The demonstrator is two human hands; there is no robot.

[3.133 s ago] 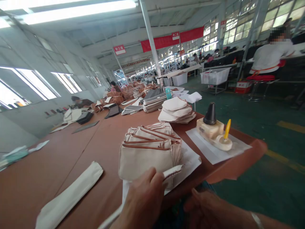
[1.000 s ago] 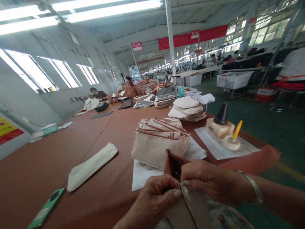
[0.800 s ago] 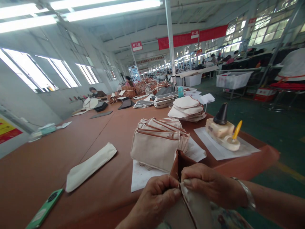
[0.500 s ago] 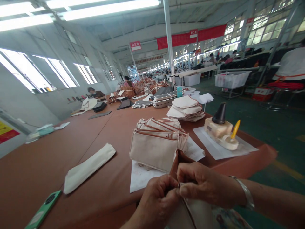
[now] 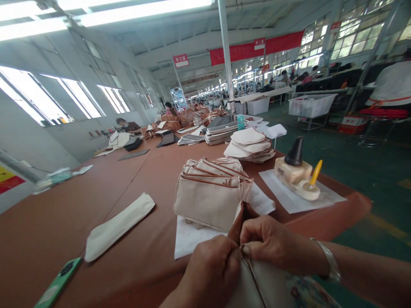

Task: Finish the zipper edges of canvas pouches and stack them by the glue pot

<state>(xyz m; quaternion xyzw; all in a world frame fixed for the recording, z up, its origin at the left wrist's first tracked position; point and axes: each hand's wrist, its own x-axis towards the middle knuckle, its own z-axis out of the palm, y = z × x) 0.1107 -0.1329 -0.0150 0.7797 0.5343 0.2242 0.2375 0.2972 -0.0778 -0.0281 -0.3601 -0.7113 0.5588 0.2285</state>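
Note:
At the table's front edge, my left hand point(image 5: 215, 267) is closed, its fingers pinching the brown-edged seam of a cream bag piece point(image 5: 242, 284). My right hand point(image 5: 272, 244), with a silver bracelet at the wrist, pinches the same edge close beside it. Below the hands the bag piece hangs down with a dark brown line along it; its lower part is out of view. A brown flap point(image 5: 237, 220) rises just beyond the fingers. Right behind stands a stack of cream pouches point(image 5: 208, 199) with brown edges, resting on white paper point(image 5: 188, 241).
A long cream piece point(image 5: 120, 229) and a green phone point(image 5: 59, 282) lie to the left. At the right, a glue container point(image 5: 293, 171) with a black cone and a yellow-handled tool point(image 5: 316, 173) sits on paper. More cream pieces point(image 5: 248, 145) are stacked behind.
My left hand has turned so its back faces up more, with the fingers curled tighter at the edge. My right hand has shifted slightly, still pinching the bag piece.

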